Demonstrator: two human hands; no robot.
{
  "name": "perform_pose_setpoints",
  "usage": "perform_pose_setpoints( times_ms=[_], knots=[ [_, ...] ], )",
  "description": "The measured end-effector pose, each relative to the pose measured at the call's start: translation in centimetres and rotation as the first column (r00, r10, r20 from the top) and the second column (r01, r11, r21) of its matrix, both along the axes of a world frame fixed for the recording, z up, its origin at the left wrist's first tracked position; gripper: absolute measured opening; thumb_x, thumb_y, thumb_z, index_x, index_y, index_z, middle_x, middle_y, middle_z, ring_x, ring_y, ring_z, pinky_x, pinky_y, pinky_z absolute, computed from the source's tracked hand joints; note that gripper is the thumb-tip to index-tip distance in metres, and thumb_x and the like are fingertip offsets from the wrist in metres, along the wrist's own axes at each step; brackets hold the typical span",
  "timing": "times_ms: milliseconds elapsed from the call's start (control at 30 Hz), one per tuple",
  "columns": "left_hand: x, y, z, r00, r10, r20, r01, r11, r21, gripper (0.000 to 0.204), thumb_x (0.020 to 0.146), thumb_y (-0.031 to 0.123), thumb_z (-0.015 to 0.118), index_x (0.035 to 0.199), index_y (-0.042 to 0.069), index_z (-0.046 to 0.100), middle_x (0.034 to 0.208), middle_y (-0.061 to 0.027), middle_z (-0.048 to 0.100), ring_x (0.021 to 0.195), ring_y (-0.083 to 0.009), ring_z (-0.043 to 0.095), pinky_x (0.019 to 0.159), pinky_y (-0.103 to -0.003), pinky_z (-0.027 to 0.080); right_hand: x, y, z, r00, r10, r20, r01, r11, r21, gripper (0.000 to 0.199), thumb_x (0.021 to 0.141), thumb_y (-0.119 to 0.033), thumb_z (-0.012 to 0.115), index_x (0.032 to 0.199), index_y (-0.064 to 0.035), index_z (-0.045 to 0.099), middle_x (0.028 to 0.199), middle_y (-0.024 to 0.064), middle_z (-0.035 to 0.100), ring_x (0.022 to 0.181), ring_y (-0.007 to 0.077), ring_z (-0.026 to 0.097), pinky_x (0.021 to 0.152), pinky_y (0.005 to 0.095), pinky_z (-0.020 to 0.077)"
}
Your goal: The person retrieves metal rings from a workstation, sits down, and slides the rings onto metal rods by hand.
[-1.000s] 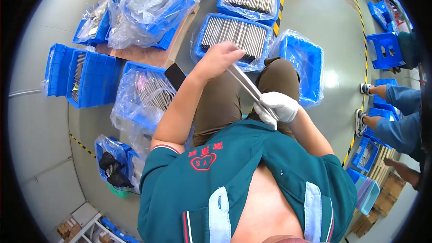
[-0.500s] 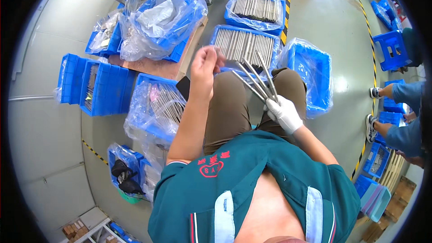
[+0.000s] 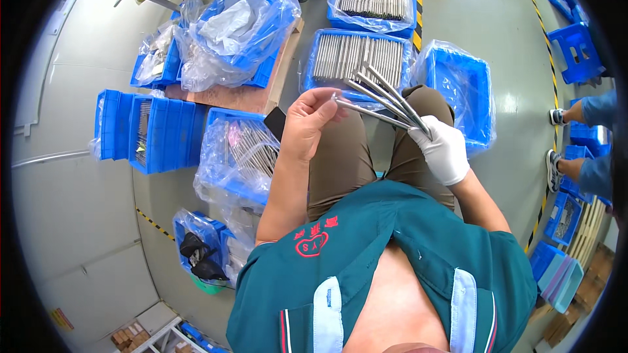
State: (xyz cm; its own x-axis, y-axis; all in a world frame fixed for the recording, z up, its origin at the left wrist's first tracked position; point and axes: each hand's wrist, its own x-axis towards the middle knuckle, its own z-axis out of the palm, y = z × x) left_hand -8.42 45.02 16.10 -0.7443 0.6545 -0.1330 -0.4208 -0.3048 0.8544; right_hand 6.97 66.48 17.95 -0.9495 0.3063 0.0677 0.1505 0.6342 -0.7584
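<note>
My right hand (image 3: 443,150), in a white glove, is closed round the near ends of several slim metal rods (image 3: 386,95) that fan out above my knees. One rod (image 3: 373,111) points left, apart from the others. Its far tip lies at the fingertips of my bare left hand (image 3: 311,123), which pinches it between thumb and fingers. Beyond my knees, a blue crate (image 3: 310,59) lined with clear plastic bears a row of similar metal rods (image 3: 356,59). The hidden ends of the rods in my right hand sit inside the glove.
Behind stands another crate of rods (image 3: 373,1). A lined blue crate (image 3: 458,91) is right of my knee; a bagged crate of loose rods (image 3: 245,150) is by my left forearm. Stacked blue crates (image 3: 167,131) stand farther left. Another person's legs (image 3: 589,137) show at right.
My left hand has come right and down and now pinches the tip of one rod. That rod has swung left from the bunch, and my right hand has shifted right and slightly up.
</note>
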Motion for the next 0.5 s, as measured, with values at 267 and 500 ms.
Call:
perform_pose_setpoints(
  times_ms=[267,500],
  knots=[
    [0.8,0.7,0.9,0.981,-0.176,-0.083,0.172,0.984,-0.055,0.038,0.075,0.003,0.072,0.11,-0.001,0.057,0.101,-0.0153,0.064,0.094,-0.0225,0.063,0.085,-0.033,0.05,0.2,-0.1,0.5,1.0,0.029,-0.012,-0.029,0.999,-0.033,0.013,0.083,-0.02,0.063,0.087,-0.0074,0.06,0.071,0.0135,0.059,0.066,0.0301,0.059,0.059,0.0356,0.0455],
    [2.8,1.7,0.0,0.981,-0.122,-0.149,0.111,0.991,-0.077,0.033,0.077,0.005,0.07,0.106,-0.005,0.057,0.096,-0.0157,0.065,0.09,-0.0237,0.064,0.081,-0.035,0.053,-0.4,-1.0,0.5,0.999,0.018,-0.034,-0.02,0.998,-0.061,0.016,0.085,-0.022,0.061,0.088,-0.0063,0.06,0.07,0.0147,0.058,0.065,0.031,0.059,0.06,0.0363,0.0452]
  ],
)
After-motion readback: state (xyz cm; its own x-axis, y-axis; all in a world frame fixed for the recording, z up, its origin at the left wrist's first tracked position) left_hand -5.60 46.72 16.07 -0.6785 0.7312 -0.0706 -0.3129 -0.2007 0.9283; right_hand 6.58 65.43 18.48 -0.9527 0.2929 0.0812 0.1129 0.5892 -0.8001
